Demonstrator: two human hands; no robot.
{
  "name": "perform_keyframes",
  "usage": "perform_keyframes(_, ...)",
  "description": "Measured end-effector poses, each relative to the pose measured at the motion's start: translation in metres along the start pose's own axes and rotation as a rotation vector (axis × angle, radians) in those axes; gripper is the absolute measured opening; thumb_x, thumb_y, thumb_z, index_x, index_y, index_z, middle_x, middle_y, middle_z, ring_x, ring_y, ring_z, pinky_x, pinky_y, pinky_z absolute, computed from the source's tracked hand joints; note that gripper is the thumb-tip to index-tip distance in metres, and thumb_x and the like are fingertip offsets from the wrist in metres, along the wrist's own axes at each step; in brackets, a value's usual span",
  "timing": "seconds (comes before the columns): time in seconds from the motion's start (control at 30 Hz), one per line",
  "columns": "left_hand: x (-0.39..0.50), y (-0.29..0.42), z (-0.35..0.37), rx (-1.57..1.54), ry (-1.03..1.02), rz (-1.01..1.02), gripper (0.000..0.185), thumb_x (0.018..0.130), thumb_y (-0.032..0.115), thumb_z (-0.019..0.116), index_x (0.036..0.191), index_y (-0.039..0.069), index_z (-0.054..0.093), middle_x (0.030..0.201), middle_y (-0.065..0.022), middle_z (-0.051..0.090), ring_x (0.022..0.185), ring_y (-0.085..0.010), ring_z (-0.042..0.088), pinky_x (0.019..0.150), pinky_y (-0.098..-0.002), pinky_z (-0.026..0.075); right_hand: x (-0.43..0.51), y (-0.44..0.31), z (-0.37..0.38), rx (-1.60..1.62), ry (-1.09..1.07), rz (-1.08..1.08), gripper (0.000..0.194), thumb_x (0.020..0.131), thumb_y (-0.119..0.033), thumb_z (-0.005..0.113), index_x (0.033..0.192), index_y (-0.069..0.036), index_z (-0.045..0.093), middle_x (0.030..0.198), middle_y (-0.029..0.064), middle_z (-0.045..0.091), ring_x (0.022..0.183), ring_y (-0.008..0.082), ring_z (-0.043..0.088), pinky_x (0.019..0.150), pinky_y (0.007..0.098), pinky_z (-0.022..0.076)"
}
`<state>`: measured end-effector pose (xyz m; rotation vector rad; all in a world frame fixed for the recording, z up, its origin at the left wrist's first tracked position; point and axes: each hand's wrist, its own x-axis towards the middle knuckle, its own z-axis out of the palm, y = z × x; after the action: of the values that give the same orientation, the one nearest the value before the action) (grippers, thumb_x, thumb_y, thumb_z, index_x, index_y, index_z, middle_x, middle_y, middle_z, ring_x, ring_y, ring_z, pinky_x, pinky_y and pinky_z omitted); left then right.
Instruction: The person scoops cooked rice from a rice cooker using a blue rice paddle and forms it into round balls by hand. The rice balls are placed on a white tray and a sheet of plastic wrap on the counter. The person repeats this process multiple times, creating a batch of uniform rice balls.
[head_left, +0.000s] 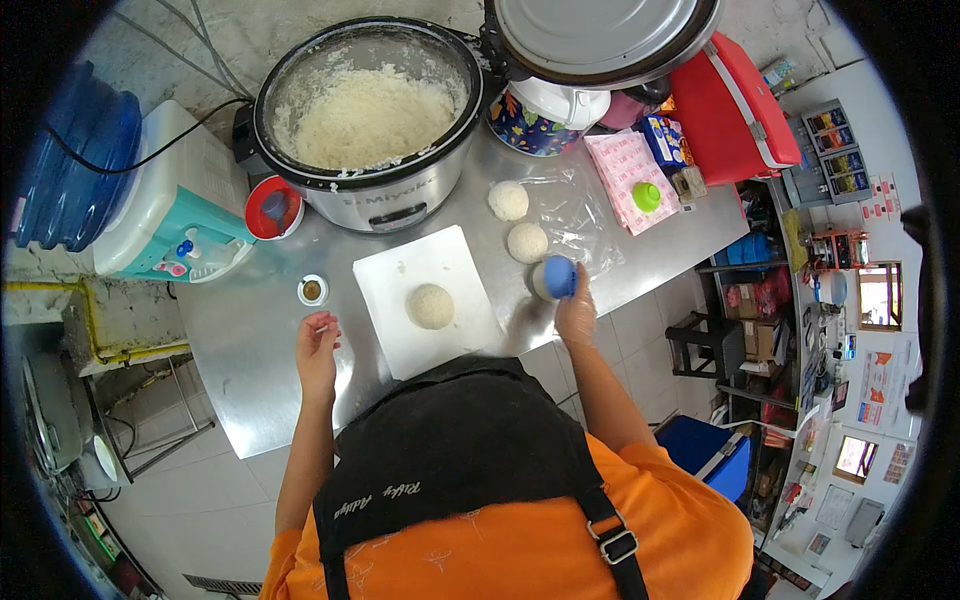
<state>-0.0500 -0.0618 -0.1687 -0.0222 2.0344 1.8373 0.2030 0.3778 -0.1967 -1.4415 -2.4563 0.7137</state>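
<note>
My right hand (576, 311), in a clear plastic glove, grips a blue plastic cup (560, 277) at the table's right front edge. Pale rice shows at the cup's left side, under or in its mouth; which of the two is unclear. Two rounded rice mounds (527, 243) (508, 201) sit just beyond it on clear plastic film. Another rice mound (431, 307) rests on a white sheet of paper (390, 281) in front of me. My left hand (318, 349) hovers with curled fingers near a small white dish (313, 289) of something brown. Whether those fingers hold anything is unclear.
A large rice cooker (375, 199) full of cooked rice stands open at the back, its lid (600, 37) raised. Left of it are a red bowl (259, 206) and a water dispenser (187, 217). Pink printed paper (626, 169), a green cap (646, 196) and a red cooler (731, 112) lie right.
</note>
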Motion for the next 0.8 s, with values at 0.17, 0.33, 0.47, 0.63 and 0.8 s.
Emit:
perform_keyframes(0.17,0.014,0.001,-0.025,0.087,-0.042,0.08,0.024,0.107,0.008,0.074,0.129,0.009,0.067,0.119,-0.0017,0.071,0.102,-0.011,0.065,0.088,-0.0301,0.053,0.02,-0.037,-0.06,0.735,-0.051,0.313,0.101,0.094,-0.01,0.085,0.176,-0.027,0.03,0.143,0.0183,0.065,0.113,0.0243,0.069,0.097,0.0395,0.0599)
perform_keyframes(0.33,0.044,0.065,-0.008,0.206,0.163,0.356,0.06,0.097,0.002,0.08,0.152,0.005,0.056,0.151,-0.0112,0.064,0.127,-0.0209,0.066,0.097,-0.0345,0.055,0.094,-0.205,-0.118,0.678,-0.175,-0.558,0.079,0.098,-0.018,0.08,0.169,-0.016,0.045,0.138,0.0194,0.073,0.121,0.0303,0.074,0.099,0.0419,0.0607)
perform_keyframes(0.47,0.109,0.171,0.007,0.682,0.107,0.745,0.107,0.082,0.012,0.093,0.171,0.002,0.035,0.176,-0.021,0.042,0.162,-0.043,0.04,0.131,-0.0513,0.037,0.166,-0.373,-0.098,0.128,-0.203,-1.012,0.072,0.093,-0.03,0.086,0.157,-0.01,0.061,0.128,0.0213,0.079,0.117,0.041,0.076,0.104,0.0465,0.0607)
perform_keyframes(0.63,0.167,0.226,0.034,0.816,0.136,0.836,0.147,0.055,0.046,0.107,0.171,-0.004,0.03,0.179,-0.0248,0.034,0.167,-0.0477,0.027,0.136,-0.0561,0.029,0.233,-0.506,0.015,-0.874,-0.317,-0.998,0.067,0.089,-0.047,0.086,0.143,-0.009,0.076,0.125,0.02,0.081,0.115,0.0392,0.079,0.095,0.0498,0.0643)
perform_keyframes(0.8,0.185,0.215,0.033,0.833,0.166,0.768,0.167,0.04,0.067,0.103,0.171,-0.005,0.03,0.18,-0.0233,0.034,0.167,-0.0481,0.028,0.135,-0.0571,0.03,0.258,-0.496,0.092,-1.229,-0.733,-1.235,0.061,0.098,-0.063,0.074,0.118,-0.008,0.087,0.115,0.0202,0.084,0.108,0.0414,0.08,0.093,0.0538,0.0636)
